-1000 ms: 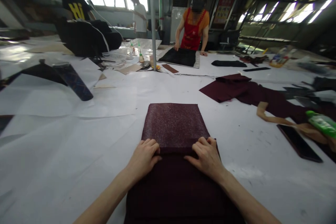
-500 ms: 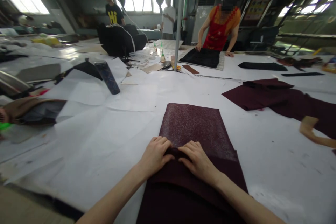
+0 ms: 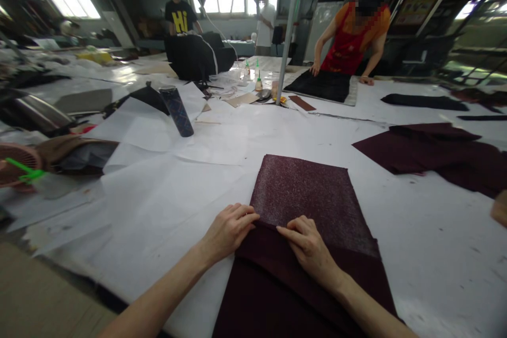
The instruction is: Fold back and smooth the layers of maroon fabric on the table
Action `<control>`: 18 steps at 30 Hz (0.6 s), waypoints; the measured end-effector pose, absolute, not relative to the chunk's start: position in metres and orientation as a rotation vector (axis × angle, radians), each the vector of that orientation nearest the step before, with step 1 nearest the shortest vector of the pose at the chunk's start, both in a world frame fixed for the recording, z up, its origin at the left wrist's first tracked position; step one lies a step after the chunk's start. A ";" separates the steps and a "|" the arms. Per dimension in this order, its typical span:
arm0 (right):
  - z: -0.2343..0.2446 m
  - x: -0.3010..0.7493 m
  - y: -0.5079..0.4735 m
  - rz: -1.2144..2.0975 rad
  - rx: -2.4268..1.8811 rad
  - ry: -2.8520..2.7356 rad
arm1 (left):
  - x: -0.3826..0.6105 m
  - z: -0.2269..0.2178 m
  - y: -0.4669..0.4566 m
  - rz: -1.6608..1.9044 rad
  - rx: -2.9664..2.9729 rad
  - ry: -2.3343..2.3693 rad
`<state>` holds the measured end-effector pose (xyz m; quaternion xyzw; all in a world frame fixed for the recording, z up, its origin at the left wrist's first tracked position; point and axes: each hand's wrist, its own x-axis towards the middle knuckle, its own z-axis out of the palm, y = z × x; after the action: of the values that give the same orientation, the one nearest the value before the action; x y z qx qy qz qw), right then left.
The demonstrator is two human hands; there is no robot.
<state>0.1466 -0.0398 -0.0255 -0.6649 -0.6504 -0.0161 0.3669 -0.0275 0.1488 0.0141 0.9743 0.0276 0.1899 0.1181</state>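
Note:
A dark maroon fabric panel [image 3: 301,185] lies on the white table in front of me. Its far part has a speckled, whitish surface, and plain maroon fabric [image 3: 257,296] covers the near part, with a loose fold across it. At the left side of the panel, my left hand [image 3: 229,229] pinches the edge of the plain fabric where it meets the speckled part. My right hand [image 3: 311,248] grips that same edge nearer the middle, thumb and fingers together. Both hands hide bits of the edge.
More maroon fabric [image 3: 431,150] lies to the right. White paper sheets [image 3: 158,190] spread to the left, near a dark patterned roll [image 3: 176,111]. A metal pole [image 3: 291,31] rises past small glue bottles [image 3: 259,84]. Across the table, a person in a red apron [image 3: 344,45] handles black material [image 3: 320,84].
My left hand has moved to the panel's left edge, so my hands are farther apart along the fabric edge. The view has turned left; another person's arm at right is nearly out of view.

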 end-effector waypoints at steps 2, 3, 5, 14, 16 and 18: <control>-0.026 0.147 -0.040 -0.038 -1.709 -1.682 | -0.027 0.013 0.151 0.523 2.855 0.052; -0.027 0.147 -0.041 -0.037 -1.710 -1.689 | -0.028 0.012 0.152 0.520 2.858 0.026; -0.027 0.147 -0.041 -0.040 -1.709 -1.699 | -0.029 0.010 0.153 0.538 2.866 -0.023; -0.021 0.144 -0.042 -0.053 -1.719 -1.750 | -0.040 0.004 0.154 0.544 2.978 -0.183; -0.020 0.143 -0.043 -0.054 -1.727 -1.764 | -0.041 0.003 0.154 0.548 2.992 -0.198; -0.019 0.143 -0.043 -0.049 -1.740 -1.772 | -0.041 0.002 0.154 0.556 3.001 -0.217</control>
<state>0.1428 -0.0432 -0.0193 -0.6629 -0.6752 -0.0185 0.3231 -0.0411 0.1544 0.0015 0.9800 -0.0710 0.1814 0.0412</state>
